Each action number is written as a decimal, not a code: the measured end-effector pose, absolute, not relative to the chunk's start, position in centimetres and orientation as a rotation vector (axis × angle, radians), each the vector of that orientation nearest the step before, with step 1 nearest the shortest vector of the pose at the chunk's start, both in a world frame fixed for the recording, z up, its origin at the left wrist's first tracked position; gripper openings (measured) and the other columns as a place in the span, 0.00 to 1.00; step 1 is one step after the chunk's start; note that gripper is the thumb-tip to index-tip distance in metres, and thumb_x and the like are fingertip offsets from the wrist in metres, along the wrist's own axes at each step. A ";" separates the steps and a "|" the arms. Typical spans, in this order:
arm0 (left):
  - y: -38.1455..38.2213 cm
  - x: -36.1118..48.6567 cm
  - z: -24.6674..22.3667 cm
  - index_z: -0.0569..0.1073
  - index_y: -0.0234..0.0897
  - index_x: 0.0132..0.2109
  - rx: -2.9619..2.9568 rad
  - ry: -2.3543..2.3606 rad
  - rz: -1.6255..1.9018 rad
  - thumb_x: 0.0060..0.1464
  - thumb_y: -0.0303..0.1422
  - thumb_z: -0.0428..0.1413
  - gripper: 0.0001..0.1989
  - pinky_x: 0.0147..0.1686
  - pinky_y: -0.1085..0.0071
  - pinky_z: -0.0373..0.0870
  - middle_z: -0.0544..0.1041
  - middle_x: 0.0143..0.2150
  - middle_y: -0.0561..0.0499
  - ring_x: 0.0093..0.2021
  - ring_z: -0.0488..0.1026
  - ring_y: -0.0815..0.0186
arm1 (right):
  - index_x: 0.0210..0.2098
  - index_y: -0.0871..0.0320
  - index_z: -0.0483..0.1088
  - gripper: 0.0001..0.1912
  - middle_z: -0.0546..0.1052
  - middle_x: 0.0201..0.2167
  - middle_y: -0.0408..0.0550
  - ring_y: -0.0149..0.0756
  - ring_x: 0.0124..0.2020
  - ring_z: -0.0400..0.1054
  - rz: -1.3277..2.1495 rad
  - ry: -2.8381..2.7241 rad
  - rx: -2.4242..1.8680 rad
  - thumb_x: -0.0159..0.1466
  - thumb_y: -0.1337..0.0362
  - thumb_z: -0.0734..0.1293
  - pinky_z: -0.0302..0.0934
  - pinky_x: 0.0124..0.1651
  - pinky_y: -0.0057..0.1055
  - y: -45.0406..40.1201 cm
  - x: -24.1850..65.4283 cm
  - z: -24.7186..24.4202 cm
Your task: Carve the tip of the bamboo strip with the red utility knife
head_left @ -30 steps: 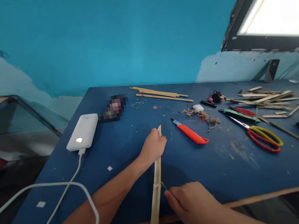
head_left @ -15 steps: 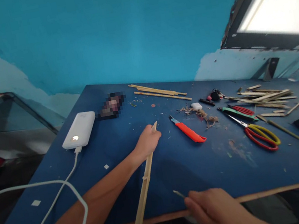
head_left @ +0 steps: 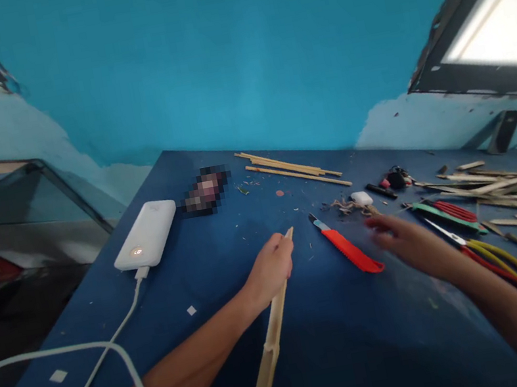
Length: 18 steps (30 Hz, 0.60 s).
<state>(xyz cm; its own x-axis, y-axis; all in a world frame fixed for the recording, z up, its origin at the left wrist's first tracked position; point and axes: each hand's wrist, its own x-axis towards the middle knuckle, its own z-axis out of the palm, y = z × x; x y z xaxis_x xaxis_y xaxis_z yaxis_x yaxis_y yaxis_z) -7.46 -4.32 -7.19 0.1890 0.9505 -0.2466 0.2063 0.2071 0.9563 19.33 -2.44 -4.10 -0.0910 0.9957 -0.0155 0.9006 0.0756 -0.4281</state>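
Observation:
My left hand [head_left: 271,268] is closed around a split bamboo strip [head_left: 267,358] near its far end, with the tip poking out past the thumb. From there the strip slants down and out at the bottom edge. My right hand [head_left: 397,242], a little blurred, reaches over the table with its fingers apart and nothing visible in them. Just left of it lies a cutter knife [head_left: 351,249] with a red handle, its blade pointing away. To its right are scissors [head_left: 495,258] with red and yellow handles and a green-and-red tool [head_left: 450,216].
Several thin bamboo sticks [head_left: 294,170] lie at the back of the blue table. A white power bank [head_left: 149,236] with a cable [head_left: 132,302] and a blurred-out dark object [head_left: 205,191] are at left. Bamboo scraps [head_left: 502,184], twine [head_left: 345,207] and a small white case [head_left: 362,198] lie at right.
My right hand has moved from the front edge forward and right, beside the cutter knife. The thin sliver it held no longer shows. My left hand still grips the strip; the view has shifted slightly.

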 end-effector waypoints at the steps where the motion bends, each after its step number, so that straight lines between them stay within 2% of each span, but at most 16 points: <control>1: -4.3 -7.5 -7.2 0.59 0.40 0.30 1.268 1.273 0.789 0.56 0.36 0.41 0.09 0.18 0.77 0.56 0.62 0.17 0.58 0.18 0.60 0.71 | 0.47 0.56 0.70 0.19 0.76 0.41 0.53 0.45 0.42 0.70 0.580 -2.147 -1.839 0.59 0.57 0.62 0.62 0.44 0.39 -2.7 18.3 -4.6; 4: -4.4 -7.4 -7.2 0.62 0.39 0.31 1.293 1.252 0.786 0.55 0.37 0.45 0.08 0.20 0.76 0.56 0.64 0.18 0.57 0.19 0.62 0.71 | 0.51 0.56 0.67 0.28 0.72 0.47 0.52 0.45 0.47 0.67 0.712 -2.237 -1.707 0.51 0.59 0.70 0.59 0.48 0.38 -3.1 15.5 -5.9; 10: -4.6 -7.4 -7.2 0.64 0.38 0.31 1.308 1.216 0.787 0.55 0.40 0.47 0.11 0.21 0.76 0.57 0.65 0.19 0.57 0.20 0.63 0.71 | 0.57 0.63 0.59 0.30 0.72 0.44 0.55 0.44 0.43 0.68 0.805 -2.093 -1.764 0.54 0.67 0.63 0.59 0.44 0.38 -1.9 14.6 -6.3; 13: -4.5 -7.4 -7.4 0.64 0.38 0.31 1.300 1.197 0.798 0.55 0.39 0.47 0.10 0.20 0.77 0.56 0.63 0.19 0.58 0.20 0.61 0.72 | 0.52 0.60 0.63 0.25 0.73 0.41 0.52 0.42 0.40 0.69 0.936 -2.019 -1.757 0.55 0.68 0.60 0.60 0.41 0.35 -2.0 14.9 -5.2; 15: -4.4 -7.4 -7.5 0.64 0.38 0.31 1.292 1.186 0.796 0.55 0.37 0.47 0.09 0.19 0.77 0.56 0.62 0.19 0.58 0.19 0.61 0.73 | 0.49 0.57 0.64 0.20 0.74 0.33 0.47 0.37 0.32 0.69 1.074 -1.980 -1.712 0.57 0.68 0.58 0.62 0.34 0.30 -2.4 14.9 -4.3; 18: -4.5 -7.4 -7.8 0.64 0.37 0.31 1.275 1.168 0.778 0.55 0.37 0.46 0.09 0.19 0.77 0.57 0.65 0.20 0.57 0.18 0.62 0.73 | 0.44 0.55 0.63 0.14 0.69 0.23 0.40 0.30 0.21 0.63 1.228 -1.918 -1.646 0.58 0.67 0.58 0.56 0.22 0.24 -2.9 14.5 -3.8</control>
<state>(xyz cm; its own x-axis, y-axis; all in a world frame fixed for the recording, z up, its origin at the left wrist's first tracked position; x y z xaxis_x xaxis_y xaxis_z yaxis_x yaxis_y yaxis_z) -7.40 -4.45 -7.82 0.2770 0.9354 -0.2196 0.1584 0.1810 0.9707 14.53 -2.87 -3.85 -0.2780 0.9201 -0.2759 0.6358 -0.0390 -0.7708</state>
